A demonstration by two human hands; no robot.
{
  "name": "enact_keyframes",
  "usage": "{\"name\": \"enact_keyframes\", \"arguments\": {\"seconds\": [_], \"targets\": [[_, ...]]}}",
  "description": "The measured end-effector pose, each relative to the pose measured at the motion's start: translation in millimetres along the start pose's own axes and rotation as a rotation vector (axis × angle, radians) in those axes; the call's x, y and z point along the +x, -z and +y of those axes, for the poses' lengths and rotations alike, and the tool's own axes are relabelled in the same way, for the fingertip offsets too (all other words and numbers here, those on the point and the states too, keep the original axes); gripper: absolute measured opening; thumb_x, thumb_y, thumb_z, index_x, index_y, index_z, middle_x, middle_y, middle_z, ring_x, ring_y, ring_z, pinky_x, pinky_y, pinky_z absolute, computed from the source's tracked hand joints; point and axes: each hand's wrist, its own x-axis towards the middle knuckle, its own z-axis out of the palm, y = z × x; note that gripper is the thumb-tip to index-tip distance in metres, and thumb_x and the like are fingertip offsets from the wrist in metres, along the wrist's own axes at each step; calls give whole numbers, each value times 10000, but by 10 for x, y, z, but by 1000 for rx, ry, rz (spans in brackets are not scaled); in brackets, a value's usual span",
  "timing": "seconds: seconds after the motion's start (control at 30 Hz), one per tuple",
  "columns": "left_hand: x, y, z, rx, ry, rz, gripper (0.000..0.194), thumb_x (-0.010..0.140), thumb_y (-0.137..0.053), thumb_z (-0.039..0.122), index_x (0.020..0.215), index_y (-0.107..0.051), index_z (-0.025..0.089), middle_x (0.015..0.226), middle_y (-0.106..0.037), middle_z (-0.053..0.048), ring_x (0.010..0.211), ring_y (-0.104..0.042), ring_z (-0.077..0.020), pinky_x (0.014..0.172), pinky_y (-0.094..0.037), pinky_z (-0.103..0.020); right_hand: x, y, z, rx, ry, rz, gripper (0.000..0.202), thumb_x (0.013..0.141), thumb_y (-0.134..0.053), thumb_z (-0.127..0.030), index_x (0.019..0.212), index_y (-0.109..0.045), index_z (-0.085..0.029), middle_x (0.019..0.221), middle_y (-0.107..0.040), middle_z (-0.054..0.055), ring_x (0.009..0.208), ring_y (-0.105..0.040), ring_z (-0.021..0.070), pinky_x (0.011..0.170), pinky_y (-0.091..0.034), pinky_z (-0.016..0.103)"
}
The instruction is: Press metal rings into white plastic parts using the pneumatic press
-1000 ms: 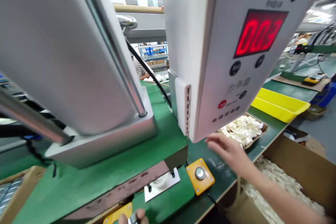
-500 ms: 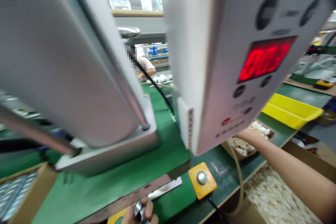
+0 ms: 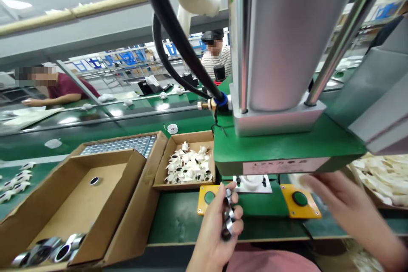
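My left hand (image 3: 213,233) is closed around several shiny metal rings (image 3: 228,216), stacked along its fingers, in front of the left yellow button box. Blurred by motion, my right hand (image 3: 341,199) is above the right yellow button box (image 3: 301,202), its fingers closed on a pale plastic part (image 3: 298,179) whose shape is smeared. Between the hands, under the green press (image 3: 287,148), a white round piece (image 3: 251,181) sits on a metal fixture plate (image 3: 268,185).
Left of the press stands a carton of white finned parts (image 3: 188,165). A larger cardboard box (image 3: 108,178) holds loose metal rings. Pale plastic parts (image 3: 382,178) fill a box at right. Two people sit across the conveyor (image 3: 143,121). Black hoses (image 3: 178,21) hang beside the press.
The view has swung left and back, bringing the cartons into sight. My right hand has left the box of pale parts and come toward the press. My left hand still holds rings.
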Motion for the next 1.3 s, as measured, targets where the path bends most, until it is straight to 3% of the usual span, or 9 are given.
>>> {"name": "enact_keyframes", "arguments": {"seconds": [0.07, 0.17, 0.4, 0.5, 0.67, 0.87, 1.03, 1.17, 1.3], "targets": [[-28, 24, 19, 32, -59, 15, 316, 850, -563, 380, 1105, -523, 198, 724, -448, 31, 484, -388, -37, 338, -220, -117, 38, -343, -337, 28, 39, -141, 335, 853, -460, -483, 847, -650, -206, 784, -671, 45, 758, -622, 201, 636, -493, 276], [-69, 96, 73, 28, -140, 28, 237, 851, -570, 349, 1044, -523, 219, 735, -435, 31, 489, -382, -37, 342, -222, -117, 171, -665, -537, 29, 135, -170, 286, 845, -473, -423, 900, -667, -220, 829, -676, 57, 890, -603, 251, 794, -481, 359], [-103, 248, 237, -127, -131, 63, 179, 853, -562, 338, 953, -519, 196, 779, -439, 14, 519, -421, -49, 330, -252, -112, 246, -871, -302, -16, 262, -234, 209, 746, -497, -322, 790, -689, -251, 732, -671, 59, 849, -603, 301, 887, -425, 496], [-114, 263, 250, -21, -144, 93, 242, 824, -603, 334, 1018, -535, 206, 808, -458, 17, 502, -425, -44, 312, -247, -116, 245, -934, -233, -24, 253, -212, 252, 777, -448, -316, 743, -684, -236, 724, -668, 87, 860, -598, 324, 905, -397, 537], [-136, 294, 236, 282, -315, 106, 330, 821, -585, 412, 1077, -531, 211, 697, -462, 43, 453, -403, -55, 314, -301, -146, 204, -1056, -166, 11, 220, -148, 242, 791, -477, -363, 735, -675, -237, 769, -676, 78, 921, -584, 311, 941, -389, 501], [-184, 368, 293, 698, -449, 246, 343, 836, -514, 476, 1039, -529, 200, 565, -453, 74, 375, -386, -61, 325, -296, -155, 223, -1096, -62, 109, 204, -154, 302, 815, -451, -453, 766, -667, -247, 707, -662, 53, 843, -611, 271, 831, -468, 468], [-184, 482, 359, 1039, -441, 298, 367, 826, -492, 500, 1028, -568, 204, 461, -446, 72, 351, -424, -117, 356, -327, -206, 241, -1123, -105, 144, 188, -200, 292, 808, -485, -461, 833, -667, -234, 726, -668, 60, 827, -621, 258, 773, -496, 435], [-148, 574, 364, 1313, -599, 346, 263, 821, -524, 425, 955, -640, 231, 781, -679, -37, 656, -609, -205, 611, -448, -283, 203, -1091, -214, 107, 153, -185, 253, 813, -508, -429, 825, -660, -227, 751, -673, 67, 812, -622, 263, 736, -507, 401], [-139, 626, 291, 1481, -668, 327, 275, 837, -521, 356, 1060, -648, 255, 1023, -688, -77, 911, -614, -256, 807, -409, -318, 28, -806, -160, 23, 131, -145, 251, 843, -486, -419, 845, -643, -223, 811, -676, 68, 833, -619, 269, 722, -496, 373]]}}
